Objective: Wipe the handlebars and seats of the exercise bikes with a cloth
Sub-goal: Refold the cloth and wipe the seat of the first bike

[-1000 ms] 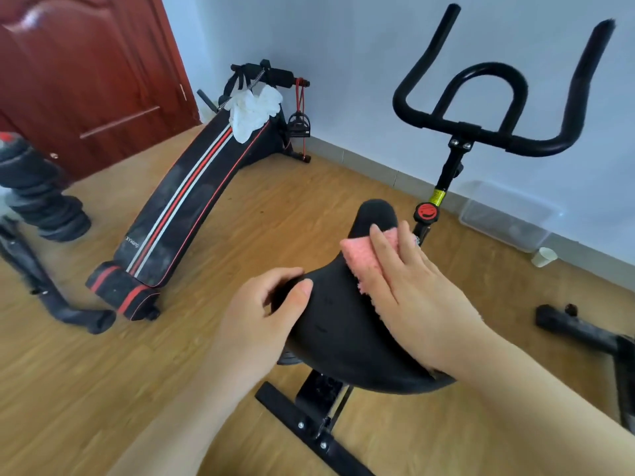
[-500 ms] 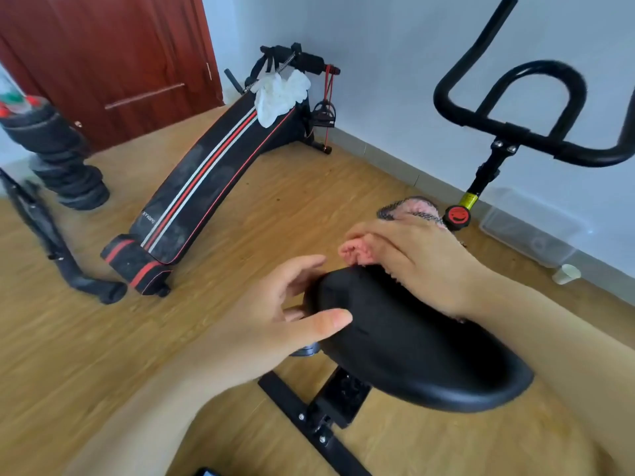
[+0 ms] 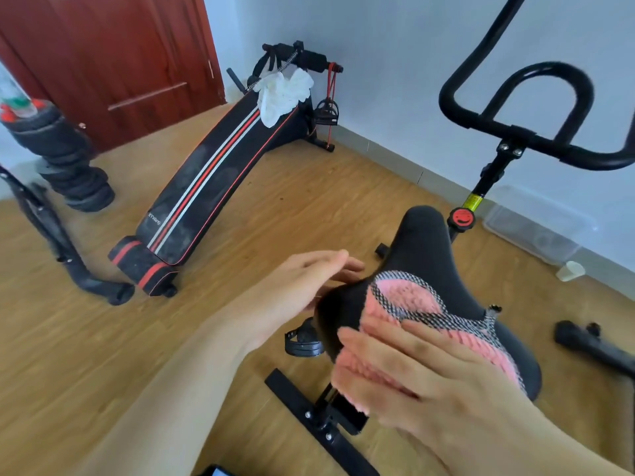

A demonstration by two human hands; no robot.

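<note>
The exercise bike's black seat (image 3: 426, 249) fills the lower middle, nose pointing away from me. A pink cloth (image 3: 405, 297) with a grey mesh edge lies draped over the wide rear part of the seat. My right hand (image 3: 412, 369) presses flat on the near end of the cloth, fingers pointing left. My left hand (image 3: 302, 280) rests against the seat's left rear edge with fingers stretched out and nothing in it. The black handlebars (image 3: 515, 128) stand at the upper right on their post, above a red knob (image 3: 461, 218).
A black sit-up bench (image 3: 209, 187) with red and white stripes and a white rag (image 3: 281, 92) on top stands at left. Stacked black weights (image 3: 65, 159) and a red door (image 3: 113, 60) are far left. A clear box (image 3: 536, 225) and cup (image 3: 570, 270) sit by the wall.
My right hand has drawn the cloth back from the seat's nose to its wide rear part. My left hand has loosened its hold and now lies open at the seat's side.
</note>
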